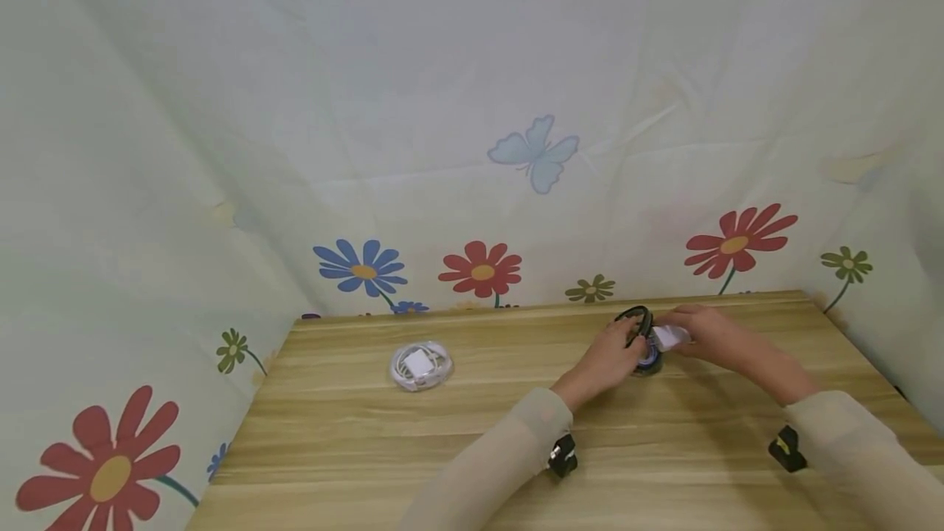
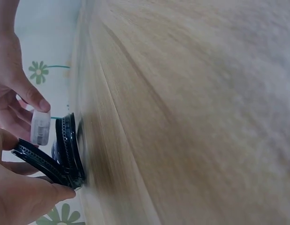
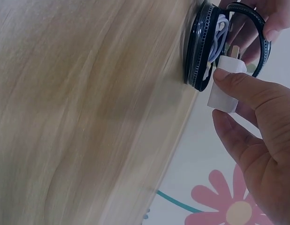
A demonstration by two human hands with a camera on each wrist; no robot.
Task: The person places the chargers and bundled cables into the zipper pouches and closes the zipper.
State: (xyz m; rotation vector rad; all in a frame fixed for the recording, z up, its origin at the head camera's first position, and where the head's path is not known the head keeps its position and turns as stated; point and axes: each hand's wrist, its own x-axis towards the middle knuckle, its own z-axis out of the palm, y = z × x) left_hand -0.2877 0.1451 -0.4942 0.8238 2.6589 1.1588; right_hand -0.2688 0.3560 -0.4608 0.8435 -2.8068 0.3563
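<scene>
A small round black zip case [image 1: 649, 365] stands unzipped near the back right of the table, its lid raised. My left hand [image 1: 610, 359] grips that lid, thumb and fingers on its rim [image 2: 39, 161]. Inside the case lies a coiled white cable [image 3: 219, 35], seen in the right wrist view. Just beside the opening, my right hand [image 1: 711, 338] pinches a white charger plug [image 3: 225, 93] between thumb and fingers. The plug's metal prongs [image 3: 235, 51] point toward the case.
To the left on the wood-grain table [image 1: 332, 433] is a clear round pouch [image 1: 421, 365] holding a coiled white cable and a white charger. Behind the table's back edge hangs a pale cloth [image 1: 413, 146] printed with flowers and butterflies. Black devices [image 1: 563, 456] are strapped at both wrists.
</scene>
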